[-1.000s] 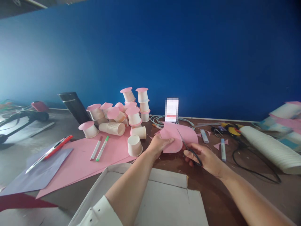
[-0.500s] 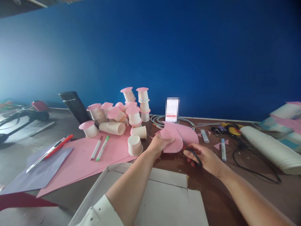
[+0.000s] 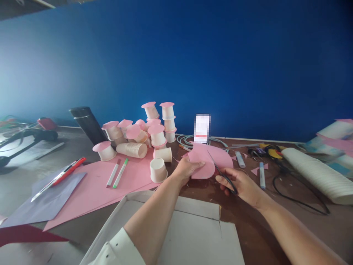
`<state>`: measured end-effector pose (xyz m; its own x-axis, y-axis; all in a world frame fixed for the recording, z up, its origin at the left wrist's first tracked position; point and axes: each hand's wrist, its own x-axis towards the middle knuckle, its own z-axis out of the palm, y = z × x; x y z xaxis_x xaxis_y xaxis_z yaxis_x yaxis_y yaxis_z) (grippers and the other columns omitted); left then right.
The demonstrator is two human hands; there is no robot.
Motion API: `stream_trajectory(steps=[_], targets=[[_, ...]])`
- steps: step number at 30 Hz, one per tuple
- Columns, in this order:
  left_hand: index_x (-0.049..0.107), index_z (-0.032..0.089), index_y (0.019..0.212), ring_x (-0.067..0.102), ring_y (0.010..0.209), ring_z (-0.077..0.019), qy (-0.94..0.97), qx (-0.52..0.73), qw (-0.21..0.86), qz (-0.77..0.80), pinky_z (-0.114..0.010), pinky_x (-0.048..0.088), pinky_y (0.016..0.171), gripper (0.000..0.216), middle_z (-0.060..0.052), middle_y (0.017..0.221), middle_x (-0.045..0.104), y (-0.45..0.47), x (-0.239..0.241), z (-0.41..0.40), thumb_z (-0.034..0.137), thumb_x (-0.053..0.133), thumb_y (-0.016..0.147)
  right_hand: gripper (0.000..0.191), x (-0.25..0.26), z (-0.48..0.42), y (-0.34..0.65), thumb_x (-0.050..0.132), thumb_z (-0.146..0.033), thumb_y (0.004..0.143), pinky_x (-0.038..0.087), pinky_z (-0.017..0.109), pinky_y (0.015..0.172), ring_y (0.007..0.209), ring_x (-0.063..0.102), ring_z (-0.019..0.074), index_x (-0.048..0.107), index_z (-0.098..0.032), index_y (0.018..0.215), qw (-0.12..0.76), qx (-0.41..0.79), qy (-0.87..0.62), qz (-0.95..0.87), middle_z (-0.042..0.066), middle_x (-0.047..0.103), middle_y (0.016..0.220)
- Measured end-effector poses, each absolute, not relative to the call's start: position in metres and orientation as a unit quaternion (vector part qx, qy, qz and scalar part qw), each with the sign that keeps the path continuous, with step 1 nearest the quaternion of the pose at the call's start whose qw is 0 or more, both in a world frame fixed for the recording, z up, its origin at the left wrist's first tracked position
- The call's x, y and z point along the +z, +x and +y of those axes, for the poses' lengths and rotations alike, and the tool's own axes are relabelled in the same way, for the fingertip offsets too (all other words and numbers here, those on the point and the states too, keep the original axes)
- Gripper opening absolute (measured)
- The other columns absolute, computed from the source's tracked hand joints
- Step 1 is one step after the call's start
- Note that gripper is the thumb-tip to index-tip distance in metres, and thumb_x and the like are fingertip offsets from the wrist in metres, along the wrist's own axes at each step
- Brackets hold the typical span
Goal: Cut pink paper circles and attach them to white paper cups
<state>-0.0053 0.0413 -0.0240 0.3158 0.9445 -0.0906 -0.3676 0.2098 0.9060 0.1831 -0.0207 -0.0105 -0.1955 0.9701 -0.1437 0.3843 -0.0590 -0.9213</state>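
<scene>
Compared with the two preceding frames, no clear change in hands, scissors or paper; no visible progress in the cutting over this second.

Left hand (image 3: 184,171): pinching the left part of the pink paper (image 3: 222,156), thumb on top. Right hand (image 3: 242,186): fingers closed round the handles of the scissors (image 3: 214,162), blade across the paper. Cannot tell whether the blades are parted or how far any cut runs.

Paper position: curled, over the table (image 3: 202,191), in front of a bright screen (image 3: 202,127), right of the white cup (image 3: 158,172).
</scene>
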Motion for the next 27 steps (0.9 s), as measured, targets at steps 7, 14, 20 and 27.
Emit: stream_trajectory(steps=[7,14,20,27], targets=[[0.069,0.012,0.096,0.066,0.082,-0.0225,0.416,0.471,0.698,0.343,-0.038,0.05,0.082,0.048,-0.012,0.093,0.071,-0.0057,-0.0244,0.042,0.027,0.085,0.053,0.042,-0.0118,-0.0197,0.1839,0.065,-0.06,0.071,0.039,0.025,0.051,0.051,0.055,0.0123,0.058,-0.021,0.083,0.312,0.473,-0.552,-0.612,-0.001,0.06,0.063],[0.068,0.011,0.099,0.066,0.083,-0.0231,0.43,0.462,0.695,0.345,-0.038,0.051,0.081,0.048,-0.013,0.094,0.07,-0.0082,-0.0257,0.0435,0.028,0.083,0.056,0.039,-0.0108,-0.0204,0.1843,0.064,-0.057,0.075,0.035,0.023,0.048,0.052,0.055,0.0116,0.058,-0.02,0.085,0.306,0.475,-0.552,-0.613,-0.001,0.06,0.063],[0.067,0.011,0.101,0.066,0.082,-0.0214,0.436,0.458,0.695,0.342,-0.037,0.05,0.082,0.048,-0.013,0.095,0.07,-0.0099,-0.0248,0.0441,0.027,0.082,0.058,0.037,-0.0132,-0.0207,0.186,0.063,-0.056,0.076,0.037,0.023,0.05,0.052,0.054,0.0114,0.058,-0.02,0.085,0.307,0.477,-0.549,-0.614,-0.001,0.06,0.064],[0.068,0.011,0.1,0.066,0.081,-0.0214,0.437,0.452,0.696,0.347,-0.036,0.05,0.081,0.05,-0.012,0.095,0.071,-0.0114,-0.0249,0.0451,0.027,0.084,0.056,0.038,-0.0091,-0.0213,0.1859,0.063,-0.056,0.076,0.038,0.022,0.05,0.051,0.053,0.0101,0.058,-0.019,0.084,0.305,0.479,-0.541,-0.621,-0.001,0.059,0.063]])
